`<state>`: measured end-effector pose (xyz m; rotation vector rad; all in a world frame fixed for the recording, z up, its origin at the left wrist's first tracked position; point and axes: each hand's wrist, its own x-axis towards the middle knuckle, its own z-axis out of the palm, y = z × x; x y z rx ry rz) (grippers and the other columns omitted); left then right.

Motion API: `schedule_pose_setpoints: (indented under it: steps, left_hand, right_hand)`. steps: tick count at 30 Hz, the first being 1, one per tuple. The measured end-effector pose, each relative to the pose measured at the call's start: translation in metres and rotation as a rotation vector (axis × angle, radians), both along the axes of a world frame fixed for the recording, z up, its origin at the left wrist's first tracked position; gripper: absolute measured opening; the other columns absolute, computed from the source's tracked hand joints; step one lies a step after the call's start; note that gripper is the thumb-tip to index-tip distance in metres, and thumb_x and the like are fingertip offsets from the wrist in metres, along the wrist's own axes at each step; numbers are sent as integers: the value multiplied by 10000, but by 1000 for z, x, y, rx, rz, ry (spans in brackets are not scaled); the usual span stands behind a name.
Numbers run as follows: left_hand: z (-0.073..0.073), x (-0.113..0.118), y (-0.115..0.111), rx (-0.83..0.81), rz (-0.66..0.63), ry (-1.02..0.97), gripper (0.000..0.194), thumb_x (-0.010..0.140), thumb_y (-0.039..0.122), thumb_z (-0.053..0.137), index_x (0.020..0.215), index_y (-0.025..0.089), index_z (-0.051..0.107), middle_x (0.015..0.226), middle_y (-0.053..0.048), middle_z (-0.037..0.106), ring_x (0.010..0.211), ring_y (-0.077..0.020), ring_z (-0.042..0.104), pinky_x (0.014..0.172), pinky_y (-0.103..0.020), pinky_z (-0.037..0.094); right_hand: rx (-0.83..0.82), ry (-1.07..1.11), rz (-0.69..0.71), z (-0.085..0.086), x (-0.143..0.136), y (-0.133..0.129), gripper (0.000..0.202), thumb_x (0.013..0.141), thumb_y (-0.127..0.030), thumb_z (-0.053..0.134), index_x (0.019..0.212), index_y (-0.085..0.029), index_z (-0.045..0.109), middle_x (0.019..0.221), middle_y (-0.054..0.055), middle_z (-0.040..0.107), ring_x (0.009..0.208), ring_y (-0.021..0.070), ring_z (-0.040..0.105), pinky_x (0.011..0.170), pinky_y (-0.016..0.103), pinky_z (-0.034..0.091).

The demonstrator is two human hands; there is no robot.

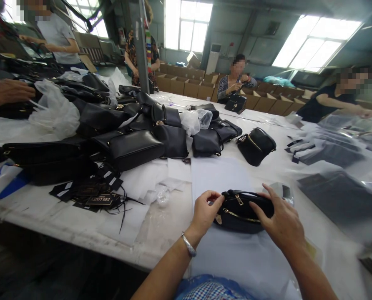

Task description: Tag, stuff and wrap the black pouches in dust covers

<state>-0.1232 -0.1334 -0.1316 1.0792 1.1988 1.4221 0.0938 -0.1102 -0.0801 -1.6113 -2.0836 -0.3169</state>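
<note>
A small black handbag (242,223) lies in front of me on white paper, its gold zips and a gold round charm showing. My left hand (207,208) pinches the bag's upper left corner, where the strap is attached; a silver bangle circles that wrist. Around the right end of the bag is my right hand (278,214), thumb on the front and fingers over the far side. The black strap (251,193) runs along the top between both hands. Just behind my right hand sits a clear, shiny object (284,192), partly hidden.
Many black bags (136,148) are heaped at left with crumpled plastic (56,110). Black hang tags (95,193) lie near the front edge. Another bag (256,146) stands ahead. Bags in clear sleeves (339,196) lie right. A co-worker's hand (11,92) reaches in; several people work around the table.
</note>
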Motion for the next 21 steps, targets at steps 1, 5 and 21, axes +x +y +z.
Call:
schedule_pose_setpoints:
  steps: [1,5,21]
  left_hand:
    - [0,2,-3,-2,2,8,262,867,395,618,909,142,674,854,-61,708,791,-168,666,660,-244,539]
    - [1,5,-7,37,13,69,217,871,324,629,973,136,666,888,-73,714,781,-157,684,662,-236,567]
    - [7,9,-3,268,73,641,273,922,206,539,1182,198,623,1113,-110,707,1022,-267,658,951,-445,522]
  right_hand:
    - [-13,-21,42,2,-2,0,608,869,-558,563,1390,-262,458,1073,56,715,969,299,636,900,460,446]
    - [-26,-76,220,4,-8,6,422,886,-513,558,1219,-258,606,1109,59,711,993,276,643,919,426,435]
    - [-22,-44,372,0,1,15,273,885,-455,611,1041,-250,700,954,28,743,896,239,670,850,383,444]
